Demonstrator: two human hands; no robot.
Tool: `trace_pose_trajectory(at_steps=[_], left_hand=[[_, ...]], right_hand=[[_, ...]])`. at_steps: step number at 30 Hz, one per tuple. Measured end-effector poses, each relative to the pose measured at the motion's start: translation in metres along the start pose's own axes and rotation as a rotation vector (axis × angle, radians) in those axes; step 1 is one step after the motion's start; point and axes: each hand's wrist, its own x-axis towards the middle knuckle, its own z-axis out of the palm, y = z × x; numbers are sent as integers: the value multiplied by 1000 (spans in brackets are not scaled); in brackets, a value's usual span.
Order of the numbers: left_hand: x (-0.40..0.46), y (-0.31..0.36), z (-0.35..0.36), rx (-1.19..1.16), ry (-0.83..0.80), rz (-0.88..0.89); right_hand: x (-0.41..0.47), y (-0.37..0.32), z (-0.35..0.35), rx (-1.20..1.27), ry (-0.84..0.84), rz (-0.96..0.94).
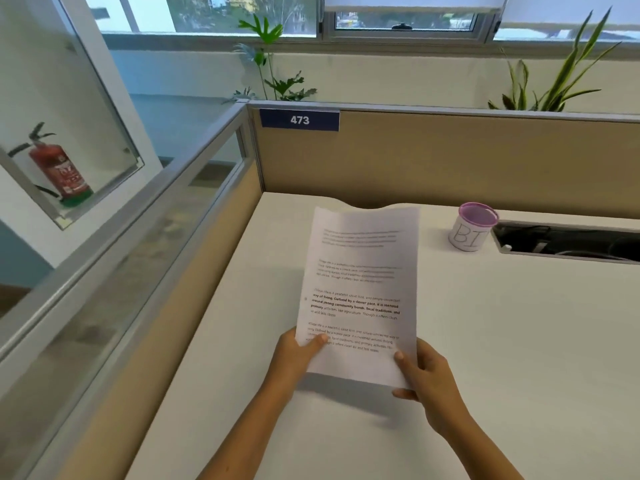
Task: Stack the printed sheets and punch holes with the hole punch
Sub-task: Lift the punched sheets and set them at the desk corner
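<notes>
left hand (298, 353) and right hand (424, 370) each pinch near corner of printed sheets (362, 292), thumbs on top, fingers beneath. sheets held lifted above white desk (502, 341), long axis running away from person, far edge sagging. neither hand nearer. no hole punch in view. labelled cup (471, 227) far right.

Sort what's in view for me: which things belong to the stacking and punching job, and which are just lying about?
Job:
sheets, held up over the desk
left hand and right hand, gripping the bottom corners
No hole punch in view.

Lying about:
cup with purple rim
cable tray
473 sign
plants
extinguisher
</notes>
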Motion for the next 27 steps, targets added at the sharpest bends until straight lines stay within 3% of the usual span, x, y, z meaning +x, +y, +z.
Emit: trace_pose_trajectory(at_steps=[13,27], left_hand=[[123,28,-118,217,174,14],[220,43,-126,589,290,94]], right_hand=[[91,-43,164,-130,83,-16],[201,-46,209,-419,174,-17]])
